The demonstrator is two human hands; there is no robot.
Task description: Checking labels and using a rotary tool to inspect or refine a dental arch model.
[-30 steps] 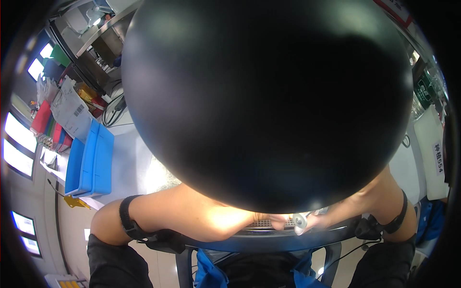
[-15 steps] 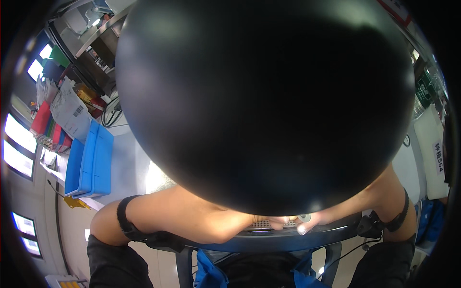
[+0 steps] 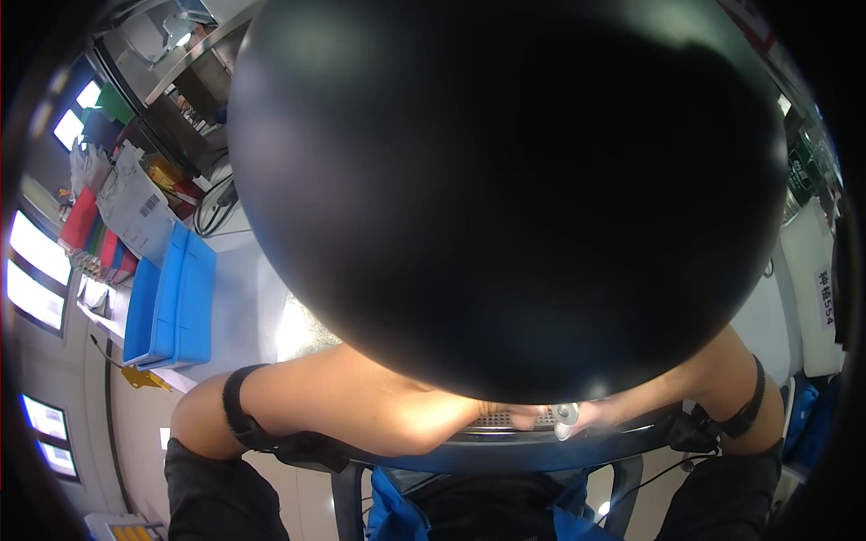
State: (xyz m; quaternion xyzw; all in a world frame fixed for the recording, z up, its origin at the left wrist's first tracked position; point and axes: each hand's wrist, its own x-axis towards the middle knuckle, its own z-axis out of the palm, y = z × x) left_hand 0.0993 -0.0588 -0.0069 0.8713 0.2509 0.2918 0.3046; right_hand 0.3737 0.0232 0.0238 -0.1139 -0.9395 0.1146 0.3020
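Observation:
A large black rounded object (image 3: 514,207) fills the middle of the head view and hides most of both hands and whatever lies beneath it. My left hand (image 3: 456,410) comes in from the left, low under its edge, over a dark perforated grille (image 3: 494,419). One fingertip shows there; the other fingers are covered. From the right, my right hand (image 3: 600,415) reaches to the same spot, its visible fingers closed against a small grey piece with a round, disc-like end (image 3: 566,413). Both hands are close together at the near edge of the bench.
Left on the white bench (image 3: 239,298) stand blue plastic bins (image 3: 185,298). Behind them are stacked boxes and bagged papers (image 3: 135,198), with black cables (image 3: 215,212) nearby. A white labelled container (image 3: 809,288) stands at the far right. A dark curved ledge (image 3: 505,451) runs before my lap.
The grey disc-like end has turned to show more of its face and shifted slightly left, with my right fingers. The black object sits slightly farther right in the view.

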